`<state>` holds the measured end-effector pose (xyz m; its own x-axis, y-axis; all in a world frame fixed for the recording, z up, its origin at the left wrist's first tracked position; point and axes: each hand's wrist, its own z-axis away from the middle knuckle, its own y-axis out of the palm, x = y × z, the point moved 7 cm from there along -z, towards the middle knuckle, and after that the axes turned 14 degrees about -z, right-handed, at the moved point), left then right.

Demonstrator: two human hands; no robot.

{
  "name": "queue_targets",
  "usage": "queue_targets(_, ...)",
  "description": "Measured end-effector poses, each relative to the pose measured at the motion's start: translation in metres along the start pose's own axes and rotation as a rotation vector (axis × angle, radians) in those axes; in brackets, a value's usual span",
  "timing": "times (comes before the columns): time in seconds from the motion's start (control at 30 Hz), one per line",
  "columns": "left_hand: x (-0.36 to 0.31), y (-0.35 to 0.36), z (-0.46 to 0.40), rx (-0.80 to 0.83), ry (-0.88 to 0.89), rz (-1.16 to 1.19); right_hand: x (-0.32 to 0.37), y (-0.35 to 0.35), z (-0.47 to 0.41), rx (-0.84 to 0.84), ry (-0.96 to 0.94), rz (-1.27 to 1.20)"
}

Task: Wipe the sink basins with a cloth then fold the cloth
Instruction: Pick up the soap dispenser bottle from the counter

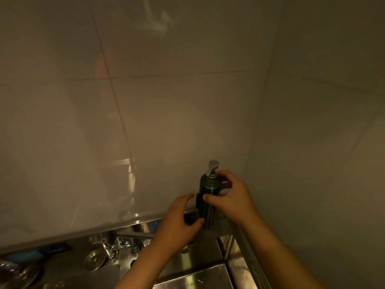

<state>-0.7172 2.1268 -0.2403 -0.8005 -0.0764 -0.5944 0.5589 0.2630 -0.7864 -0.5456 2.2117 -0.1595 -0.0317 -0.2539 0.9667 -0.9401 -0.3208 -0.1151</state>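
A dark green pump bottle (pixel 208 190) with a grey pump head stands at the back right corner of the steel sink (pixel 200 274), against the tiled wall. My right hand (pixel 231 197) grips the bottle's body, thumb across its front and fingers round its top. My left hand (pixel 177 222) holds the bottle's lower part, thumb curled under it. A steel basin shows at the bottom edge below my forearms. No cloth is in view.
A chrome tap (pixel 123 245) with valves is mounted on the sink's back wall left of my hands. A round metal strainer (pixel 94 260) and a blue object (pixel 37 252) lie further left. Tiled walls (pixel 166 101) meet in a corner at the right.
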Motion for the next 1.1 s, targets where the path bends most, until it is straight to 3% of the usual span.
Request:
queue_targets(0.23, -0.001, -0.065, 0.068, 0.002, -0.018, 0.117, 0.057, 0.059, 0.054, 0.098, -0.053, 0.035)
queue_targets(0.73, 0.05, -0.161, 0.221, -0.05, -0.058, 0.115, 0.139, 0.167, 0.179, 0.148, -0.064, 0.089)
queue_targets(1.1, 0.045, -0.196, 0.331, -0.235, -0.217, 0.088, 0.189, 0.202, 0.238, 0.347, -0.206, -0.022)
